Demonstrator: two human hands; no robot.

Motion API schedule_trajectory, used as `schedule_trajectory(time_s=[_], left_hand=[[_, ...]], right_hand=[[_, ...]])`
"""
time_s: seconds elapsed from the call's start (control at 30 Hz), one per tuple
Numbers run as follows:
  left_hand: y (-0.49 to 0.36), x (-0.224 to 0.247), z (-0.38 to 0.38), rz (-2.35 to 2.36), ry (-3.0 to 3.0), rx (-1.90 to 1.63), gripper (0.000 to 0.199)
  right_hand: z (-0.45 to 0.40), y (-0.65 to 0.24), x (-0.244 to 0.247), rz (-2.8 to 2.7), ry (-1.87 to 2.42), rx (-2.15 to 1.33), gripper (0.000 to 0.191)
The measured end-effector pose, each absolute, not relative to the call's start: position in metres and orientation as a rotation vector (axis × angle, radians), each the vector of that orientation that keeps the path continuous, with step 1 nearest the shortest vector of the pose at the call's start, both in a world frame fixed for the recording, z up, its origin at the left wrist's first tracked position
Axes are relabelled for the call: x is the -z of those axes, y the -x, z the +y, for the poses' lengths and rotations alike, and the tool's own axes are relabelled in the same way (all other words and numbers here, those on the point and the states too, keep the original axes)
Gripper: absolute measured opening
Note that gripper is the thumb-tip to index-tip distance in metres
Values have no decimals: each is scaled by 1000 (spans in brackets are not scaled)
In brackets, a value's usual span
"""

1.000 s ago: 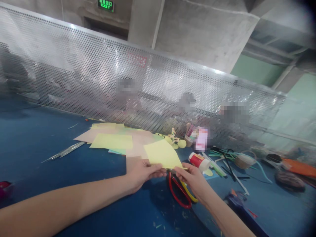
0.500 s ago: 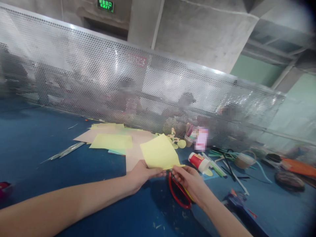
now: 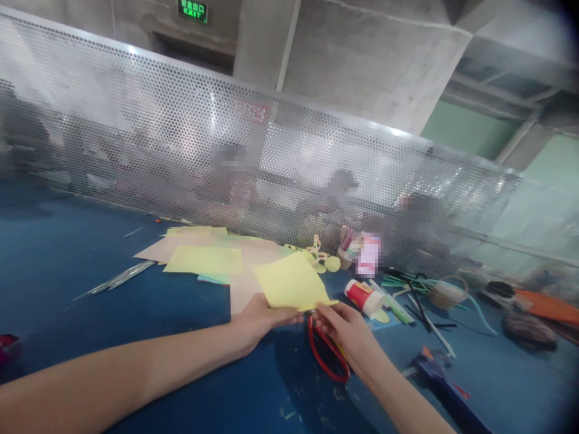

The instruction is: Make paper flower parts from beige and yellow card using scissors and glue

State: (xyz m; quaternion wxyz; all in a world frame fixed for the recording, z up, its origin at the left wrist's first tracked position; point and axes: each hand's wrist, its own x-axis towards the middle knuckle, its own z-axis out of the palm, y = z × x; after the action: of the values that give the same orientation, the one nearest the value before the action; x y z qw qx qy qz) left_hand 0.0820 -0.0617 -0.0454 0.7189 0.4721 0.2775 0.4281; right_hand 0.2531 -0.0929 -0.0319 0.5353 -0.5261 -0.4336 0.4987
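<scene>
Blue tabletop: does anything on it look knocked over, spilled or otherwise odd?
Perhaps the white cylindrical tub with a red label: it lies on its side beyond the right hand, though such containers usually stand upright. No spill is visible. Small pale scraps litter the blue tabletop nearer the person.

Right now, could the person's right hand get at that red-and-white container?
Probably yes: the red-and-white container lies just beyond the right hand, with nothing visible between them. But its fingers pinch a yellow sheet, so they would likely have to let go first.
</scene>
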Motion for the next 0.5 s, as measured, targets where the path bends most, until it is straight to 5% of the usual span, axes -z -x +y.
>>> schedule_trajectory(time_s=[0.5], left_hand=[[-81, 45, -60, 620, -1011, -954, 30]], right_hand=[[-92, -260, 33, -1279, 1321, -1178, 33]])
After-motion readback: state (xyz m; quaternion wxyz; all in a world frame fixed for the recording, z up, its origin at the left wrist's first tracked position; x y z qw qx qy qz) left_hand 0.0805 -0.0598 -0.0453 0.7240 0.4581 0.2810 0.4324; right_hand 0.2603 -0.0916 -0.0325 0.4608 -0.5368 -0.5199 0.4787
